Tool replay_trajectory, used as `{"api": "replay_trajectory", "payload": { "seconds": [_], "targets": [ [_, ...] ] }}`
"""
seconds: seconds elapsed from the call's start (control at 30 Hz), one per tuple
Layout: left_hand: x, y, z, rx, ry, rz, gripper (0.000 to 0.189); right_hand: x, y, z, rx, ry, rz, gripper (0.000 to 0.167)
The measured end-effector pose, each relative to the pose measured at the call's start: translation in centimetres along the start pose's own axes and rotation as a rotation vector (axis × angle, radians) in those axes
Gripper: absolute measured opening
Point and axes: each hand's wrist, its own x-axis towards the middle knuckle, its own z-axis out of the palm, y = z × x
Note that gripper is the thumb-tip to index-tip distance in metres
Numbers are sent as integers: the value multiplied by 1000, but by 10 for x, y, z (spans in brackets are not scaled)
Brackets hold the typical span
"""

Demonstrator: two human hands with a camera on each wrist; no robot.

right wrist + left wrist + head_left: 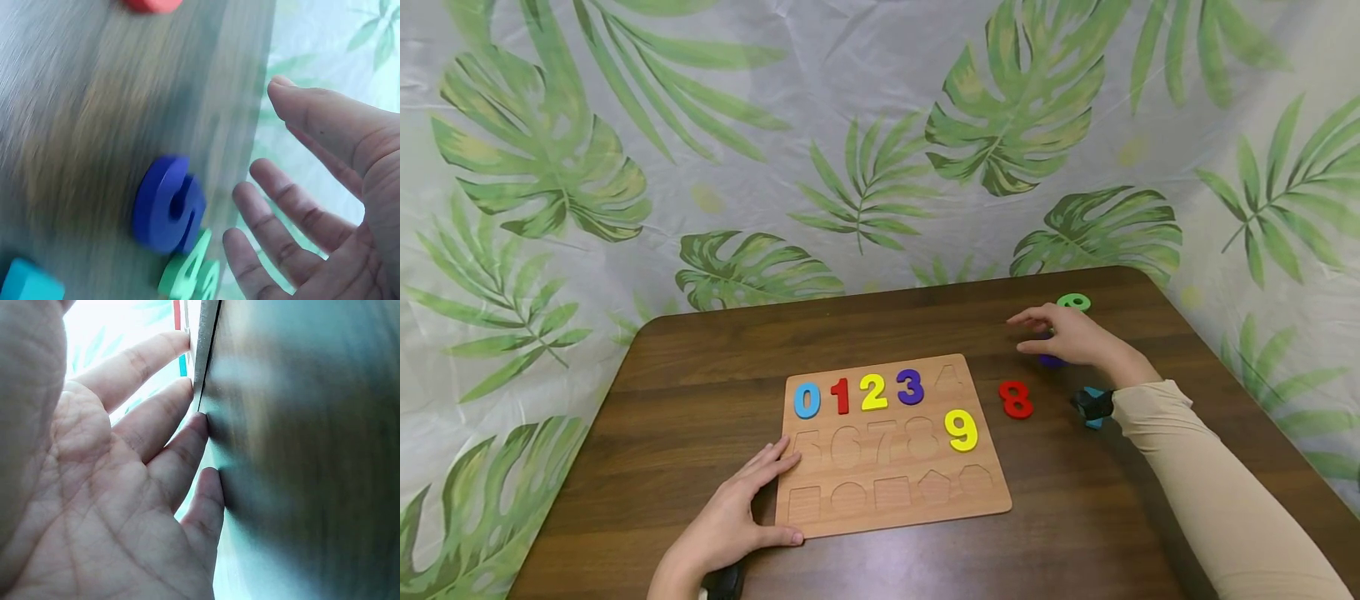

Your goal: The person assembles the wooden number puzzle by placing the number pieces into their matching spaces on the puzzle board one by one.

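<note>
A wooden number puzzle board (850, 521) lies on the table, holding a blue 0 (807, 401), red 1 (841, 396), yellow 2 (873, 392), purple 3 (910, 387) and yellow 9 (961, 431). My left hand (730, 512) rests at its left side, fingers nearly straight, thumb at the near corner. Over the table's far right, my right hand (1071, 333) hovers with fingers spread and nothing held. Below it is a purple number piece (165, 206), partly hidden by the hand in the head view. A green 4 (185, 269) lies beside that piece.
A red 8 (1016, 400) lies just right of the board. Farther right, a blue piece (1094, 400) is partly covered by the right wrist's camera. Another green piece (1073, 302) is near the table's back edge. Behind hangs a leaf-patterned curtain (880, 150).
</note>
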Motion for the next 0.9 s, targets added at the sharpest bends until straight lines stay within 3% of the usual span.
{"api": "replay_trajectory", "payload": {
  "seconds": [0.5,0.9],
  "targets": [
    [0,0,0,1,-1,0,100,-17,40,-13,-22,42,72,56],
    [1,1,0,3,-2,1,99,-20,54,-13,-95,34,79,51]
  ]
}}
